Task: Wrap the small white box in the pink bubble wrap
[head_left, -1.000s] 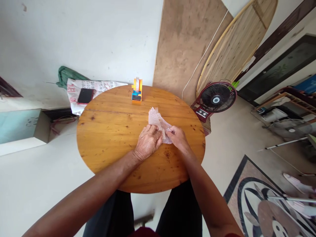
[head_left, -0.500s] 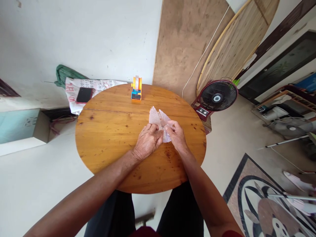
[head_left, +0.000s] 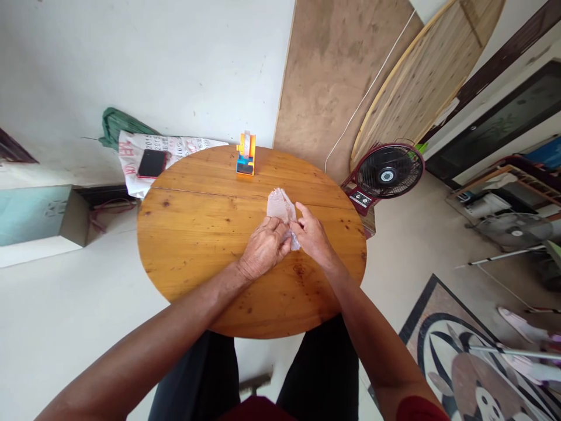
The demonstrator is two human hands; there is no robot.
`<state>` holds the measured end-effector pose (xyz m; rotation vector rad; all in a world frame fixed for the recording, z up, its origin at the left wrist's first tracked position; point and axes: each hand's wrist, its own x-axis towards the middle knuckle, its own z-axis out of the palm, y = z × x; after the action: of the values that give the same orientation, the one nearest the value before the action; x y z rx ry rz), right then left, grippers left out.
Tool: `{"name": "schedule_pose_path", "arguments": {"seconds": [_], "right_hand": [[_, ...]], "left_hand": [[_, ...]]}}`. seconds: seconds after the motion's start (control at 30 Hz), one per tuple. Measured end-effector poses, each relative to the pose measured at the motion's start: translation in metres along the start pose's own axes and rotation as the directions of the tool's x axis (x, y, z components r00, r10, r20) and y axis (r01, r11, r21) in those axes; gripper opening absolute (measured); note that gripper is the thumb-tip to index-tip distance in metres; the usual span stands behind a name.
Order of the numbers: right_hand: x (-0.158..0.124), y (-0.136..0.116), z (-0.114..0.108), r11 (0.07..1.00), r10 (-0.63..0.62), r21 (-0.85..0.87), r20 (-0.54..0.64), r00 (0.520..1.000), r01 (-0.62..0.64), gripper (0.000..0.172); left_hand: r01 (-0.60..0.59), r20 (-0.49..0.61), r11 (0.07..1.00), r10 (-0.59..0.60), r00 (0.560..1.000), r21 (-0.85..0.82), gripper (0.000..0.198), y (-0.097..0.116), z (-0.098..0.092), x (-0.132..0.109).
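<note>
A small sheet of bubble wrap (head_left: 280, 204), whitish and see-through, is folded over on the wooden table in front of me. My left hand (head_left: 267, 242) grips its left and near side, fingers curled over the top. At the right edge of the wrap, my right hand (head_left: 312, 234) presses the fold with its thumb and curled fingers, while its forefinger points away, lifted off. Whatever lies inside the fold is hidden by the hands and the wrap.
The round wooden table (head_left: 193, 245) has an orange and blue tape dispenser (head_left: 246, 155) near its far edge. Beyond its left rim, a phone (head_left: 151, 163) lies on a printed white sack (head_left: 188, 144). A red-framed fan (head_left: 385, 174) stands to the right.
The right flap of the bubble wrap has been folded leftward over the rest, so two spread points have become one. My right forefinger has come off the wrap and straightened.
</note>
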<state>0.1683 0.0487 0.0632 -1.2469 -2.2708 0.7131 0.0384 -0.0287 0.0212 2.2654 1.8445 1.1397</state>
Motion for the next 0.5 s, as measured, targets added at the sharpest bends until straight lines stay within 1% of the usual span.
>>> {"name": "schedule_pose_path", "arguments": {"seconds": [0.13,0.23,0.33,0.43,0.5], "right_hand": [[0.001,-0.008,-0.003,0.994,0.071,-0.080,0.021,0.997,-0.070,0.062],[0.003,-0.015,-0.007,0.992,0.088,-0.099,0.065,0.994,-0.082,0.054],[0.002,-0.016,-0.011,0.995,0.101,-0.012,0.159,0.982,-0.100,0.049],[0.000,-0.014,-0.016,0.977,0.131,0.132,0.248,0.960,-0.168,0.053],[-0.002,-0.013,-0.018,0.962,0.151,0.178,0.278,0.948,-0.206,0.055]], "left_hand": [[0.033,-0.021,0.998,-0.034,0.999,-0.045,0.021,0.001,0.000,0.000],[0.042,-0.016,0.996,-0.043,0.999,-0.084,0.016,0.002,-0.001,-0.001],[0.082,-0.030,0.983,-0.088,0.996,-0.162,0.021,0.001,-0.003,-0.002],[0.177,-0.039,0.942,-0.196,0.980,-0.285,0.031,-0.002,-0.003,-0.004],[0.228,-0.032,0.901,-0.258,0.966,-0.370,0.033,-0.005,-0.003,-0.004]]}}
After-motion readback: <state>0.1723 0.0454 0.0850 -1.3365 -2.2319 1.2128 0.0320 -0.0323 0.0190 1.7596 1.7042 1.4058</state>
